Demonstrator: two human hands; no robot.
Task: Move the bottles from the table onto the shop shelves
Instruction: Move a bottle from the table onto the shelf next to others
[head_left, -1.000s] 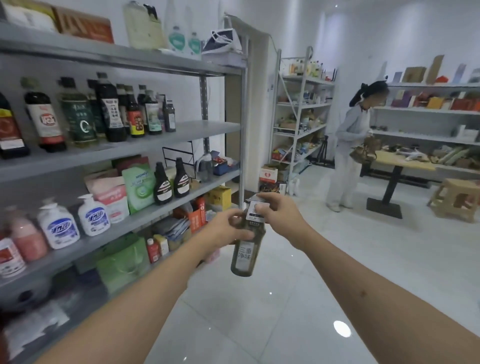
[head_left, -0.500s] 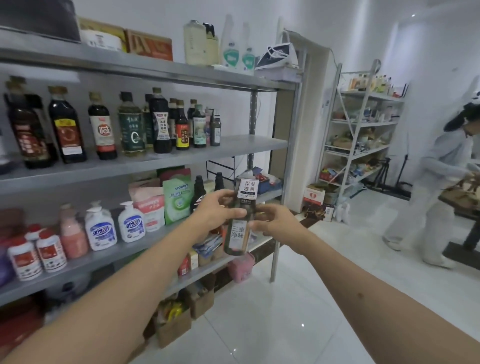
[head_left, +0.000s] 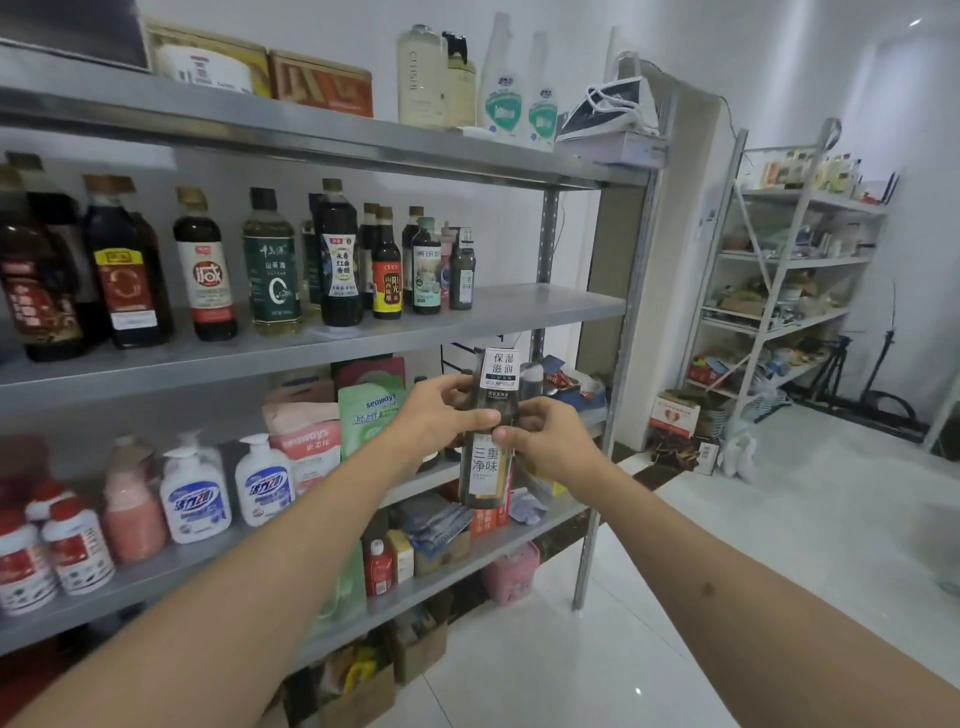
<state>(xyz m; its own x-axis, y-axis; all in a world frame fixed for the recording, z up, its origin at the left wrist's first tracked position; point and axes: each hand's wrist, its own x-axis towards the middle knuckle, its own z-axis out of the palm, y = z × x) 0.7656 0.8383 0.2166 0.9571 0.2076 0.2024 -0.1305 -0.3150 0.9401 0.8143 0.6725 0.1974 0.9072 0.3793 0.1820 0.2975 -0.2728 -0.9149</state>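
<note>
Both hands hold one dark olive, translucent plastic bottle with white labels (head_left: 488, 457) upright in the air. The left hand (head_left: 441, 415) curls round its upper part from the left, thumb across the front and fingers on the neck. The right hand (head_left: 550, 441) pinches the same part from the right, thumb tip meeting the bottle just below the left thumb. A white tag with dark characters hangs at the bottle's neck, above the hands, and a taller white label with large characters covers its body below them. Beyond the hands stands the grey metal shelf unit (head_left: 519, 312). Up and left of the hands, a matching small olive bottle (head_left: 462, 275) ends a row of dark sauce bottles (head_left: 340, 260).
</note>
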